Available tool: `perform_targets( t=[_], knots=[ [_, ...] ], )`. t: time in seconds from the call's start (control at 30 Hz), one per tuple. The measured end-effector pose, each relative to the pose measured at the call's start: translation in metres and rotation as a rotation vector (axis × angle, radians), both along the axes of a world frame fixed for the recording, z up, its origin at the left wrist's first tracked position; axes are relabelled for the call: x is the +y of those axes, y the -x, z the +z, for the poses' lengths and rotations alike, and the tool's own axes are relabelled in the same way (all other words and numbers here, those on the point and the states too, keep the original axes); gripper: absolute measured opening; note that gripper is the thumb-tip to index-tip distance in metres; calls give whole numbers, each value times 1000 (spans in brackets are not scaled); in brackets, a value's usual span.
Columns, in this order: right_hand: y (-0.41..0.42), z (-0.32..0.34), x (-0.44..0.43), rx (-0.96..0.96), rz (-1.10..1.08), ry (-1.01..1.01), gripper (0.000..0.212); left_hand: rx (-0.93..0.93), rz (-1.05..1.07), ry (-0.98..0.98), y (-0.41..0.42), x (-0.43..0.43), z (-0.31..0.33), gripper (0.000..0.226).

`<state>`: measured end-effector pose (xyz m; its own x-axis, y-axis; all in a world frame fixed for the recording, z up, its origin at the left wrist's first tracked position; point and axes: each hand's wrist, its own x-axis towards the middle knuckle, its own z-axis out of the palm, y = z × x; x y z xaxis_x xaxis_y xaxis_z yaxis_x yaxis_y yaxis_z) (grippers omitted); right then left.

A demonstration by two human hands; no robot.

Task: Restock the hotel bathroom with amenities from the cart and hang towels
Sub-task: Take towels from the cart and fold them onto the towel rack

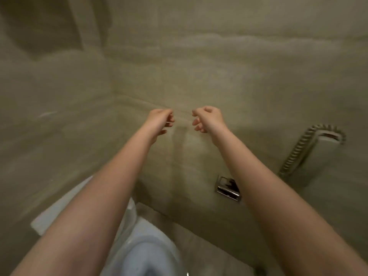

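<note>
Nearest the camera: two bare forearms, extended from 7 and 5 o'clock toward the middle of the view. Below them, at 6 o'clock, stands a white toilet [143, 236].

Left hand [159, 121], just at 11 o'clock of centre: fingers curled inward, thumb brought toward the forefinger as in a pinch. Right hand [207, 119], just at 1 o'clock of centre: likewise curled, the lower fingers looser. The hands are near each other but apart, raised before the tiled wall [219, 66]. A faint pale line shows at the left fingertips. Whether either hand holds anything cannot be told.

Fixtures: a chrome paper holder [228, 189] on the wall at 4 o'clock, contents not legible; a ribbed metal hose [296, 154] with a white fitting at 3 o'clock.

Task items: no towel, amenity or cart is in view.

Assessment: a towel should be soft, limp and light, liable to sag and slide off a smooth rail. It is best taken by the two upper corners, one per hand, and draped evenly. Small bottles are likely slick, and are better gripped round the body.
</note>
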<state>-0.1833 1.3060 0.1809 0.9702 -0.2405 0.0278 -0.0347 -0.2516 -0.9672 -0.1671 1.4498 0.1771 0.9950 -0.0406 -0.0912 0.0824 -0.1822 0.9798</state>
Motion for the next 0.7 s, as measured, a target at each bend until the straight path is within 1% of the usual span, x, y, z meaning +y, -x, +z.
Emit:
perform_targets(
  t=[0.13,0.27,0.43,0.53,0.7],
  knots=[
    [51,-21,-105,9,-231,-58,14,40,-237,8,17,-114,-19,24],
    [111,-38,-204,-27,-443,-124,22,54,-476,6,56,-230,-31,24],
    [201,-59,-326,-34,-703,-139,22,41,-732,-10,126,-375,-44,23],
    [262,-67,-396,-27,-838,-162,22,45,-894,-52,175,-458,-50,22],
    [356,-84,-495,23,-1046,-173,20,62,-1088,-69,246,-577,-59,21]
  ],
)
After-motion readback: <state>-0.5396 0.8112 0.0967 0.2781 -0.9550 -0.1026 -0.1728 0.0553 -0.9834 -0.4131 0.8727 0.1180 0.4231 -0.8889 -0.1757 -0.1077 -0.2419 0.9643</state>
